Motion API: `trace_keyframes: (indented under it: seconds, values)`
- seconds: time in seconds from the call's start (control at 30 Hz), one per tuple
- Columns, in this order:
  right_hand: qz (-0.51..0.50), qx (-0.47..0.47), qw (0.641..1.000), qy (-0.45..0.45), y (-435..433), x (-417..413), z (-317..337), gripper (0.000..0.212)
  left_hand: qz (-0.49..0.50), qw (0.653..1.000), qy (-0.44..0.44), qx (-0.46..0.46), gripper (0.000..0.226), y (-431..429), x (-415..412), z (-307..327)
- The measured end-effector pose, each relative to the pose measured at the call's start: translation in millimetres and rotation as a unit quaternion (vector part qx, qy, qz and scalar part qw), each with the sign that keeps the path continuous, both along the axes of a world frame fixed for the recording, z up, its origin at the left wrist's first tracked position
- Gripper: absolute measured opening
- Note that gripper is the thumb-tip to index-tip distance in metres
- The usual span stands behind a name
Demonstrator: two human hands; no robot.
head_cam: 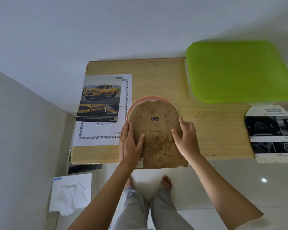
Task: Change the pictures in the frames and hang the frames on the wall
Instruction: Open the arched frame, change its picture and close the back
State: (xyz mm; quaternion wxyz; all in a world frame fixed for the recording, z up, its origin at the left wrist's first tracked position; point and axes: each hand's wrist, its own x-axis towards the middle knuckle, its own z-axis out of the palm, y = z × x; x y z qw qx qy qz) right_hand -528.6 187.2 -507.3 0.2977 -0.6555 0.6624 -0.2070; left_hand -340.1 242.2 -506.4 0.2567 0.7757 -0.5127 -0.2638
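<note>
An arch-shaped frame [140,100] with a pink rim lies face down on the wooden table [206,130]. Its stained brown backing board [158,136] faces up, with a small metal hanger [155,119] near the top. My left hand [129,143] rests flat on the board's left edge. My right hand [185,137] presses on its right side, fingers spread. A yellow pickup truck picture [101,98] lies on a white 21x29.7CM insert sheet [105,135] at the left. An arch-cut dark car-interior picture [273,133] lies at the table's right edge.
A lime green lid on a clear box [239,72] stands at the table's back right, against the white wall. A tissue box [70,195] sits low at the left beside dark printed sheets [83,168]. My feet stand on the white tiled floor below.
</note>
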Motion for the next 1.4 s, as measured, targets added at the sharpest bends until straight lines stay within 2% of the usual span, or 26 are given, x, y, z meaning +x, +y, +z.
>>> trace_keyframes:
  seconds: [0.27, 0.57, 0.83, 1.03, 1.2, 1.3, 1.4]
  values:
    - [-0.013, -0.002, 0.999, 0.052, -2, 8, -3, 0.062, 0.003, 0.999, 0.051, 0.003, 0.076, 1, 4, -2]
    - [-0.027, 0.022, 0.992, 0.125, -10, 19, -2, 0.061, 0.021, 0.998, 0.067, 0.001, 0.068, -4, 10, -6]
    - [-0.032, 0.027, 0.985, 0.166, -17, 24, -1, 0.058, 0.022, 0.999, 0.025, 0.01, 0.068, -14, 12, -8]
    - [-0.014, 0.029, 0.988, 0.148, -19, 20, 2, 0.058, 0.004, 1.0, 0.007, 0.019, 0.067, -17, 17, -7]
    - [0.017, -0.055, 0.986, 0.158, -1, 18, 9, 0.054, -0.061, 0.995, -0.081, 0.01, 0.06, 2, 23, -8]
    - [0.06, -0.112, 0.98, 0.153, 11, 25, 10, 0.049, -0.101, 0.987, -0.12, 0.022, 0.068, 14, 26, -14]
    - [0.152, -0.106, 0.97, 0.155, 17, 33, 6, 0.054, -0.133, 0.982, -0.133, 0.028, 0.071, 18, 28, -19]
